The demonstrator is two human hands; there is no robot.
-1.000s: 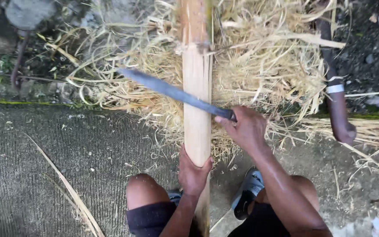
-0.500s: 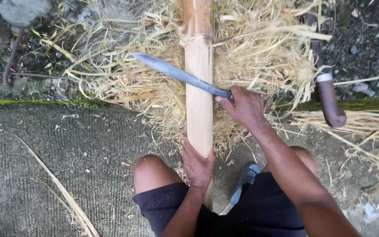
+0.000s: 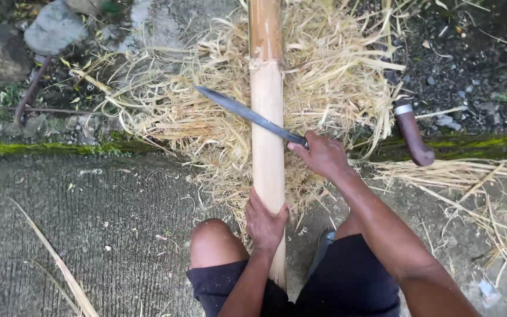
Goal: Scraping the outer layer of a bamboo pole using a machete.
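While the person is crouching over a concrete slab [image 3: 89,235], a thick bamboo pole [image 3: 267,135] is running straight away from their body, lying across a heap of pale shavings [image 3: 195,126]. Their left hand [image 3: 265,222] is wrapping closed around the pole's near end, just above the knee, and their right hand [image 3: 322,155] is clenching the handle of a long knife [image 3: 247,113], whose blade is lying slantwise across the pole just below a node. Judging by its look, the pole is stiff and fairly heavy, with a smooth stripped surface that could slip, so the near end by the knees seems the steadiest place to grip. A second knife with a brown handle [image 3: 412,132] is resting to the right among the shavings, apart from both hands. Grey stones [image 3: 51,29] and a bent metal rod [image 3: 30,97] are lying at the far left, and loose fibres are cluttering the ground around the pole.
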